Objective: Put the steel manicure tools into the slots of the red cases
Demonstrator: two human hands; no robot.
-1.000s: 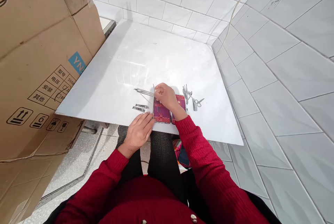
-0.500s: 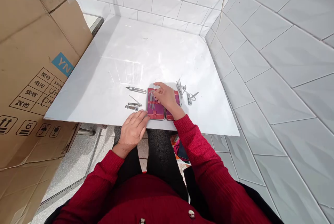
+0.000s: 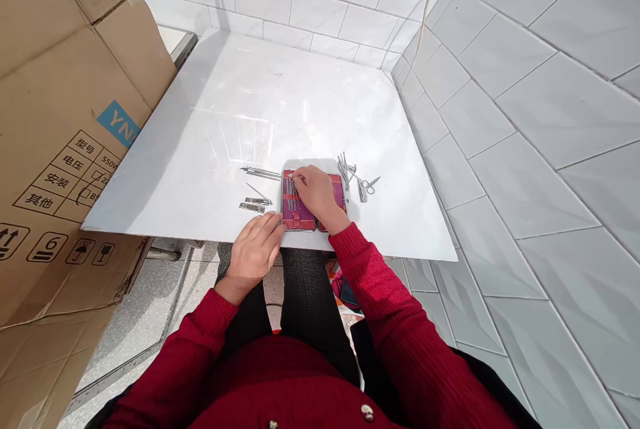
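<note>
An open manicure case (image 3: 299, 221) with a purple lining and red trim lies at the table's front edge. Several slim metal tools (image 3: 291, 192) stand in the elastic loops of its left half. Over the case, my right hand (image 3: 316, 194) pinches the upper end of a slim metal manicure tool, mostly hidden by the fingers. My left hand (image 3: 255, 242) lies flat across the table edge, its fingertips at the case's lower left corner. Left of the case are two nail clippers (image 3: 253, 206) and thin metal tools (image 3: 261, 172).
Right of the case lie small scissors (image 3: 370, 186), another nail clipper (image 3: 362, 192) and metal tools (image 3: 343, 166) in a loose cluster. A large cardboard box (image 3: 65, 122) borders the white table (image 3: 300, 102) on the left. Tiled walls (image 3: 525, 109) stand behind and at right.
My right hand has come down and slightly nearer to me over the case, and its raised fingers have drawn together at the loops. My left hand has stayed in place.
</note>
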